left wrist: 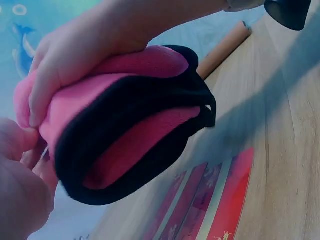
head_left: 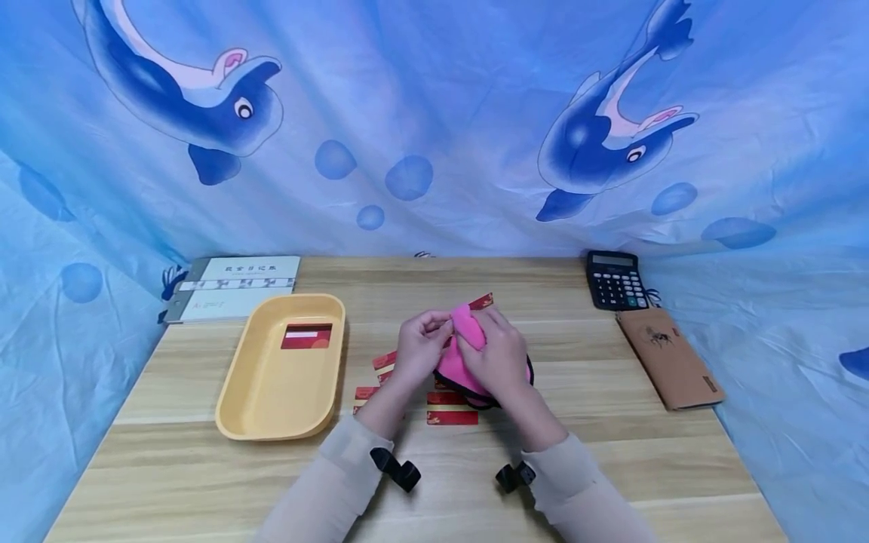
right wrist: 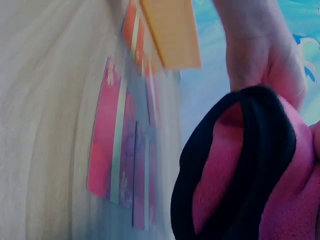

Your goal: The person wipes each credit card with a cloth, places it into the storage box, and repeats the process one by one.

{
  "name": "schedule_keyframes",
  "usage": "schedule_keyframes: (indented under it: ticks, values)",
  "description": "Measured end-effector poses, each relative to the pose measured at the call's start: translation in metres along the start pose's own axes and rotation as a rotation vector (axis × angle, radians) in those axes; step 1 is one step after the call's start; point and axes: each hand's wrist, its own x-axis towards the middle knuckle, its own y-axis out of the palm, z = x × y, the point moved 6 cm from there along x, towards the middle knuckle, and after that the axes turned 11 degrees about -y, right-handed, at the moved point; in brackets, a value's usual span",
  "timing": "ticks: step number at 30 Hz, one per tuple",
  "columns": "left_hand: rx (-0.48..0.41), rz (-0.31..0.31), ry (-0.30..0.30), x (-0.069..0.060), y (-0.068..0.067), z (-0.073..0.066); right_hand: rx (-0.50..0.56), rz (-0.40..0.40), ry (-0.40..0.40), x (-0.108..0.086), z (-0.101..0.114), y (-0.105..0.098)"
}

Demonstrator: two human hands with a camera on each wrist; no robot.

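Blue sheet with whales on it hangs behind my wood-grain counter and along its sides. Near the middle, both my hands are on the pink cloth. My left grip pinches its edge at 10 o'clock between thumb and fingertips; my right grip is curled over its 2 o'clock side, thumb on the pink face. Both wrist views show the cloth raised off the counter, its black trim around a gaping mouth that faces back toward me.

Red cards with pale gold stripes lie flat from 6 to 9 o'clock of the cloth, some partly hidden by my left forearm. One more card corner pokes out at about 12 o'clock; I cannot tell whether it touches the cloth.

At 9 o'clock, apart from my hands, sits the yellow tray, with a red-and-white card inside toward its far end. Just past it, at 10 o'clock, lies a ledger. Across the counter, the calculator is at 2 o'clock and the brown wallet at 3.
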Motion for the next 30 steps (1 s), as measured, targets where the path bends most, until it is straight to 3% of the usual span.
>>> schedule_keyframes:
  ticks: [6,16,21,25,30]
  values:
    - [-0.03,-0.045,0.006,-0.006,-0.006,-0.002,0.019,-0.038,-0.02,-0.001,0.001,0.0]
    - [-0.063,-0.077,-0.008,-0.013,-0.016,0.0,-0.102,-0.134,0.079,-0.006,-0.038,-0.019]
    - [-0.032,-0.073,0.034,-0.015,-0.011,-0.005,-0.059,-0.047,-0.061,-0.003,-0.02,-0.011]
    - [-0.01,-0.081,0.017,-0.015,-0.009,-0.003,0.0,0.008,-0.163,-0.006,0.002,-0.001]
    - [-0.005,-0.082,-0.013,-0.015,-0.012,0.001,-0.003,-0.016,-0.119,-0.009,0.004,0.002]
